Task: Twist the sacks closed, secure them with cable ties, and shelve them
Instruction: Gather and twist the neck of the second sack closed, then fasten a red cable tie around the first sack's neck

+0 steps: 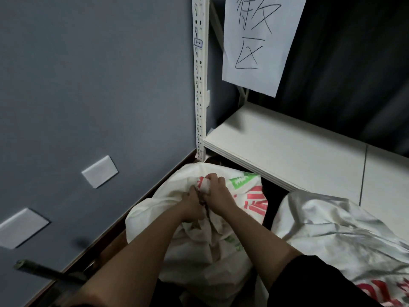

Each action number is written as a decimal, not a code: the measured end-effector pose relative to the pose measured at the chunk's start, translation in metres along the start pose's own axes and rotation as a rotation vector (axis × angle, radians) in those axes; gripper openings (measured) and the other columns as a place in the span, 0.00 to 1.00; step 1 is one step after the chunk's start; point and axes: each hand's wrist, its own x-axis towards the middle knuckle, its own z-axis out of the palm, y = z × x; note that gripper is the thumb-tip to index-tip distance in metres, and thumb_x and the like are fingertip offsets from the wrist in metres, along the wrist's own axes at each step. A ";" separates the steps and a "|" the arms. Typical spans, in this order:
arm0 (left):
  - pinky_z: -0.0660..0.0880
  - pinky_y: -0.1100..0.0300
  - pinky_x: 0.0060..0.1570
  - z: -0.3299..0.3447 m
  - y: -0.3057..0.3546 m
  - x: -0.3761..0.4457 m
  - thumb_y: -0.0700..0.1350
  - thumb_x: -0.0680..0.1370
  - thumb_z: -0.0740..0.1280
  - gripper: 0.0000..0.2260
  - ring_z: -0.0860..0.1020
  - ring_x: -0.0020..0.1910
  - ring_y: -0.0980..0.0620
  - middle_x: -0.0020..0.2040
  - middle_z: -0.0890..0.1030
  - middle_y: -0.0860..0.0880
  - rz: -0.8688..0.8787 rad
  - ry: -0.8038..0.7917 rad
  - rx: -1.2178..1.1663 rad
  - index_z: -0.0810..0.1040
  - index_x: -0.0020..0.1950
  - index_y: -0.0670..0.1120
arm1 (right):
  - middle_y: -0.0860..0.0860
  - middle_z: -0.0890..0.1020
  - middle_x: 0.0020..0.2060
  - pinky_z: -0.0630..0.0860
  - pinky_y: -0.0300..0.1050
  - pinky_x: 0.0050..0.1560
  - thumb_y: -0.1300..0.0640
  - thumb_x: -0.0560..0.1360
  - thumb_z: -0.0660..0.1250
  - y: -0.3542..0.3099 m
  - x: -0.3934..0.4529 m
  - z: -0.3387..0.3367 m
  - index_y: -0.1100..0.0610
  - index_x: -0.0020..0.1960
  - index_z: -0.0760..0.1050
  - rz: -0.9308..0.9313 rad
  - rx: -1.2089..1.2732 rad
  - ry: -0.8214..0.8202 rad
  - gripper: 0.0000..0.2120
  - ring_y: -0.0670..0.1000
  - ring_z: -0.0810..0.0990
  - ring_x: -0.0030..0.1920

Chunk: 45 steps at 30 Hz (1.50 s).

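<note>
A white woven sack [159, 216] with red and green print stands on the floor in the corner below the shelf. Its top is bunched into a neck [204, 185]. My right hand [218, 191] is closed around that neck from above. My left hand [192, 204] grips the gathered cloth just below and to the left, touching the right hand. A second white sack [332, 231] with red print lies to the right, leaning on the shelf edge. No cable tie can be made out.
A white shelf board [287, 142] runs to the right on a perforated white upright [200, 85]. A paper sign [261, 41] hangs above it. The grey wall [88, 85] with blank plates [99, 171] closes the left. A dark tool handle [44, 270] lies at lower left.
</note>
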 end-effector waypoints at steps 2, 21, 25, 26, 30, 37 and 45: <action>0.62 0.51 0.70 -0.007 -0.002 0.002 0.38 0.75 0.67 0.47 0.61 0.73 0.40 0.76 0.50 0.34 -0.036 0.039 -0.079 0.30 0.75 0.44 | 0.57 0.68 0.58 0.66 0.42 0.45 0.59 0.72 0.69 0.000 -0.003 0.009 0.56 0.65 0.65 -0.026 0.067 0.005 0.24 0.60 0.75 0.54; 0.63 0.51 0.68 -0.014 0.012 -0.030 0.47 0.72 0.71 0.39 0.59 0.75 0.42 0.76 0.56 0.41 0.385 0.459 0.276 0.54 0.78 0.46 | 0.55 0.74 0.63 0.71 0.51 0.61 0.50 0.63 0.77 0.013 -0.001 -0.037 0.56 0.69 0.66 0.002 0.026 0.023 0.38 0.56 0.73 0.63; 0.60 0.50 0.70 -0.019 0.023 -0.035 0.51 0.72 0.71 0.40 0.57 0.75 0.41 0.77 0.54 0.40 0.323 0.458 0.308 0.52 0.78 0.47 | 0.58 0.65 0.70 0.65 0.47 0.68 0.57 0.68 0.74 0.011 -0.011 -0.055 0.58 0.75 0.56 0.042 0.033 -0.083 0.42 0.57 0.65 0.70; 0.59 0.50 0.70 -0.022 0.028 -0.037 0.50 0.73 0.70 0.39 0.56 0.76 0.41 0.77 0.54 0.40 0.309 0.452 0.306 0.52 0.78 0.48 | 0.58 0.64 0.71 0.64 0.46 0.68 0.57 0.69 0.73 0.011 -0.013 -0.061 0.58 0.75 0.56 0.053 0.017 -0.099 0.40 0.57 0.65 0.70; 0.63 0.52 0.67 -0.039 0.064 -0.053 0.42 0.77 0.61 0.25 0.63 0.72 0.44 0.73 0.63 0.44 0.315 0.504 0.256 0.62 0.74 0.47 | 0.56 0.74 0.64 0.69 0.41 0.60 0.59 0.73 0.68 0.006 -0.025 -0.089 0.59 0.67 0.69 0.070 -0.041 -0.073 0.24 0.54 0.74 0.63; 0.76 0.55 0.51 -0.038 0.153 -0.079 0.45 0.77 0.58 0.10 0.79 0.54 0.45 0.48 0.84 0.51 0.325 0.567 0.149 0.80 0.50 0.50 | 0.49 0.85 0.46 0.78 0.47 0.53 0.56 0.71 0.64 -0.004 -0.064 -0.169 0.47 0.38 0.74 0.130 -0.034 0.112 0.05 0.53 0.83 0.47; 0.79 0.53 0.47 0.020 0.271 -0.110 0.45 0.76 0.58 0.09 0.83 0.41 0.50 0.37 0.84 0.53 0.507 0.448 0.180 0.77 0.43 0.48 | 0.45 0.84 0.35 0.74 0.40 0.39 0.56 0.73 0.60 0.032 -0.151 -0.283 0.51 0.41 0.74 0.210 -0.033 0.383 0.05 0.46 0.82 0.33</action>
